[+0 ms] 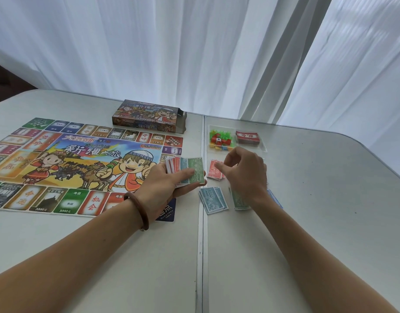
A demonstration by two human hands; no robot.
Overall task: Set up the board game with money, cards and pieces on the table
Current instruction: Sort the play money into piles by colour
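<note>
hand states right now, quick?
Left hand: holding a stack of play money.
Right hand: curled over the red bills; cannot tell if it pinches one.

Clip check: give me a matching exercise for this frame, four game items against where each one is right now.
Things:
1 game box
2 red card deck
3 blue notes
4 fanned mixed notes

Places:
A gripped in the left hand
B flat on the table, right of the board
C beyond the board's far edge
D right compartment of the clear tray

Pairs: 1-C, 2-D, 3-B, 4-A
</note>
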